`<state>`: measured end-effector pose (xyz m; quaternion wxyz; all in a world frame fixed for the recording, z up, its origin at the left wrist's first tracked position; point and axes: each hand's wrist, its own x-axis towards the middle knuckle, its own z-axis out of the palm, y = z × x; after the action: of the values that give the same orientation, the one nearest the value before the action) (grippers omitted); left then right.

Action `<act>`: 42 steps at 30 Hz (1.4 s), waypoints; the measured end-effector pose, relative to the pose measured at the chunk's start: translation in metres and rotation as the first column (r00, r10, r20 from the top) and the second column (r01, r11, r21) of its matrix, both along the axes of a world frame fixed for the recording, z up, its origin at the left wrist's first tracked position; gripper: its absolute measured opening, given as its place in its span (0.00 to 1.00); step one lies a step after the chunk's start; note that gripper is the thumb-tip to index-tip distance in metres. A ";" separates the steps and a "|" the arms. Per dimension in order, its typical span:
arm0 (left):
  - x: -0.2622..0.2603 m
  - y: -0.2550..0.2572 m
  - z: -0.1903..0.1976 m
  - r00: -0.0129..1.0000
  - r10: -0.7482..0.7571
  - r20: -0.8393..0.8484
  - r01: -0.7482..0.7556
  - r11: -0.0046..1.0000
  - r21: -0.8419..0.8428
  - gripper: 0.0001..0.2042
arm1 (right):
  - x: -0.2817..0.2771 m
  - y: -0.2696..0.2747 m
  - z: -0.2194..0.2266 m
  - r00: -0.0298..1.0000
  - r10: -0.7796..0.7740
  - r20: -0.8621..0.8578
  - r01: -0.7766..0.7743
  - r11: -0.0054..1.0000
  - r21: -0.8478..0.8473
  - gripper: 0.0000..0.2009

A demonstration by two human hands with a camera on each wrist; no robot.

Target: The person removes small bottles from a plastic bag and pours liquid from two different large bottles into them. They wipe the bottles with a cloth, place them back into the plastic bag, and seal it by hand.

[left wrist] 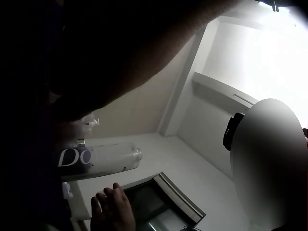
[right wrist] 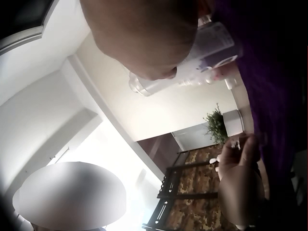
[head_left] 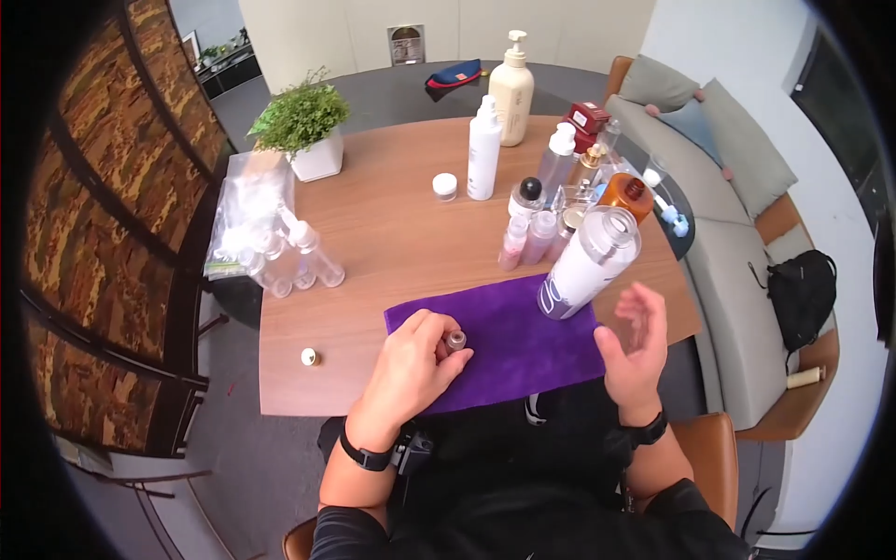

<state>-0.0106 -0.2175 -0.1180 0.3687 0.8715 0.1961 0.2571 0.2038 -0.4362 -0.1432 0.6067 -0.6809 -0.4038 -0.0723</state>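
My left hand [head_left: 411,359] holds a small, open-necked clear bottle [head_left: 456,341] upright over the purple cloth [head_left: 532,341], its fingers and thumb round the sides. Most of that little bottle is hidden by the fingers. To the right, my right hand [head_left: 638,345] is raised with relaxed fingers and nothing in it. Beside it a large clear bottle [head_left: 581,269] with a white label and no cap stands on the cloth. Large letters on its label show in the left wrist view, where the right hand [left wrist: 113,209] appears below the bottle [left wrist: 106,160].
A small gold-and-white cap [head_left: 311,357] lies on the table [head_left: 392,224] at left. Several clear bottles [head_left: 303,257] lie near a plastic bag and a potted plant [head_left: 317,154]. A white jar [head_left: 445,187], a spray bottle [head_left: 483,159], a pump bottle [head_left: 511,98] and cosmetics stand farther back.
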 end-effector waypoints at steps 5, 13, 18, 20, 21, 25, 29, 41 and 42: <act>-0.002 -0.004 -0.014 1.000 -0.015 -0.007 0.015 0.999 0.039 0.14 | 0.023 0.033 0.025 0.978 0.167 -0.124 -0.158 0.984 0.079 0.47; -0.004 -0.010 -0.026 0.996 0.049 0.069 -0.053 0.997 0.052 0.14 | 0.026 0.067 0.038 0.888 0.319 -0.332 -0.262 0.943 0.205 0.43; -0.003 -0.011 -0.031 0.994 0.072 0.086 -0.077 0.995 0.059 0.14 | 0.022 0.065 0.041 0.885 0.294 -0.362 -0.247 0.954 0.171 0.36; -0.005 -0.012 -0.034 0.992 0.064 0.111 -0.069 0.996 0.047 0.15 | 0.009 0.057 0.047 0.911 0.302 -0.281 -0.283 0.953 0.107 0.36; -0.005 -0.013 -0.035 0.990 0.064 0.129 -0.070 0.997 0.041 0.15 | 0.004 0.054 0.050 0.944 0.258 -0.203 -0.263 0.965 0.003 0.38; -0.005 -0.014 -0.034 0.980 0.093 0.177 -0.111 0.989 0.094 0.16 | -0.010 0.040 0.058 0.969 0.244 -0.035 -0.244 0.936 -0.255 0.41; -0.004 -0.015 -0.029 0.987 0.073 0.144 -0.090 0.990 0.111 0.16 | -0.015 0.038 0.070 0.952 0.303 -0.047 -0.296 0.866 -0.403 0.41; -0.008 -0.013 -0.030 0.994 -0.004 0.112 -0.009 0.994 0.108 0.14 | -0.023 0.061 0.095 0.853 0.504 0.138 -0.287 0.672 -0.682 0.38; -0.008 -0.013 -0.030 0.994 -0.003 0.107 -0.008 0.995 0.101 0.14 | -0.022 0.062 0.094 0.850 0.510 0.133 -0.293 0.666 -0.687 0.38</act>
<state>-0.0189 -0.2303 -0.1482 0.3336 0.8738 0.1638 0.3136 0.1819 -0.3742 -0.0489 0.2639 -0.7179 -0.6362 0.1006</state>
